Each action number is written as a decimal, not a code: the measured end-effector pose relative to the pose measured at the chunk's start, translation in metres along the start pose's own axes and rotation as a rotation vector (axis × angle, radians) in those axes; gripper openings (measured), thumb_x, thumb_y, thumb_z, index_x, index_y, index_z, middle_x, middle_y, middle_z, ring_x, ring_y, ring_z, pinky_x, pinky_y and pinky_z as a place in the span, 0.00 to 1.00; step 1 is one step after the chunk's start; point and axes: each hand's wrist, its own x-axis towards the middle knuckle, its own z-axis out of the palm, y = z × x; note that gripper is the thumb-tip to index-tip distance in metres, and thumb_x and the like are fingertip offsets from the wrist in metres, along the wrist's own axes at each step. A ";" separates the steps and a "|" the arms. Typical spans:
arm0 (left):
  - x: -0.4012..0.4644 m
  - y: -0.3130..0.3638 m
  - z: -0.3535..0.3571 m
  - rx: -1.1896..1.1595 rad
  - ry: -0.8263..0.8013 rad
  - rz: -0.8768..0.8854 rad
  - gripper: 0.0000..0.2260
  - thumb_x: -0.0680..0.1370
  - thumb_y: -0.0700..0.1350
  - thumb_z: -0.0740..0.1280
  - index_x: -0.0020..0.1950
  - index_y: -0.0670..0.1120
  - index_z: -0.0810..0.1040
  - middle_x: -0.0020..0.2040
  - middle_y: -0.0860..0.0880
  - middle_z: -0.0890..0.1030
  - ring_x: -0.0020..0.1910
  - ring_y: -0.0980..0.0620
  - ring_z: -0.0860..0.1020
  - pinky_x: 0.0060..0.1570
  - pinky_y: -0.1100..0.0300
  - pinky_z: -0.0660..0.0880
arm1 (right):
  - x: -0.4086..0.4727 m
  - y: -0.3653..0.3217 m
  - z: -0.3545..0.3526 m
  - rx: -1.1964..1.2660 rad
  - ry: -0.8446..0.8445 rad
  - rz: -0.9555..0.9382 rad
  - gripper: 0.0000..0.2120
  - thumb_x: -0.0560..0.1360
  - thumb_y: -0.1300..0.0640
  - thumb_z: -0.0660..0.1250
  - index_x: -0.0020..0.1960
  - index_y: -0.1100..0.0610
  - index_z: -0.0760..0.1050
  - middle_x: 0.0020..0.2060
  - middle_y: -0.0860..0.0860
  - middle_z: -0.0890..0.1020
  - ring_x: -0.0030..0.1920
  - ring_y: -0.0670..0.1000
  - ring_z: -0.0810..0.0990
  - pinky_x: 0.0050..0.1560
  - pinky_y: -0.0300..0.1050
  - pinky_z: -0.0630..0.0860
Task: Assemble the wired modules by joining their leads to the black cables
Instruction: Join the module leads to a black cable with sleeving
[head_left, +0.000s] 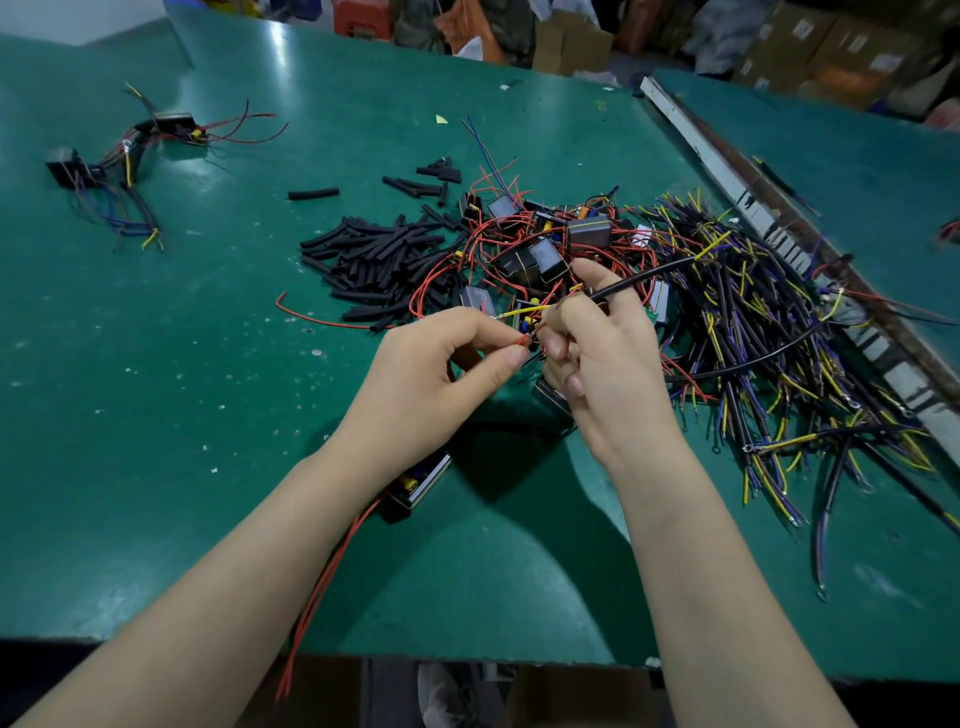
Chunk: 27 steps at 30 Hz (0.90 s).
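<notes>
My left hand (441, 358) pinches the tip of a red lead (522, 340) between thumb and forefinger. My right hand (597, 358) grips a black cable (644, 279) whose yellow inner wire (524, 312) points left toward the red lead. The two wire ends meet between my hands. A black module (421, 480) with red leads (332, 571) lies under my left wrist. Another module (553, 400) sits half hidden under my right hand. A heap of black modules with red leads (540, 249) lies just beyond my hands.
A pile of black cables with yellow and blue wires (769, 332) spreads to the right. Short black sleeve pieces (379, 254) lie left of the module heap. Assembled modules (119, 161) sit at the far left of the green table (156, 364). A metal rail (727, 182) runs along the right.
</notes>
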 end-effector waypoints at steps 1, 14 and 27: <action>0.000 0.000 0.000 -0.031 0.005 -0.021 0.02 0.74 0.47 0.70 0.44 0.54 0.79 0.36 0.58 0.79 0.35 0.60 0.78 0.40 0.65 0.73 | 0.000 0.000 0.000 -0.007 0.000 -0.010 0.20 0.66 0.62 0.59 0.58 0.51 0.66 0.23 0.47 0.71 0.22 0.44 0.60 0.20 0.34 0.55; -0.002 0.003 0.001 -0.265 -0.004 -0.116 0.05 0.77 0.45 0.67 0.49 0.54 0.81 0.42 0.50 0.84 0.36 0.54 0.80 0.43 0.58 0.79 | -0.002 0.002 -0.001 0.003 -0.053 -0.024 0.18 0.75 0.69 0.56 0.59 0.50 0.67 0.23 0.46 0.71 0.21 0.42 0.64 0.20 0.33 0.59; 0.002 0.007 0.002 -0.386 -0.006 -0.147 0.04 0.75 0.42 0.70 0.41 0.50 0.82 0.32 0.53 0.81 0.32 0.59 0.75 0.38 0.67 0.73 | -0.011 0.004 0.006 -0.112 -0.075 -0.341 0.23 0.69 0.67 0.61 0.60 0.49 0.65 0.27 0.45 0.75 0.26 0.42 0.70 0.28 0.33 0.68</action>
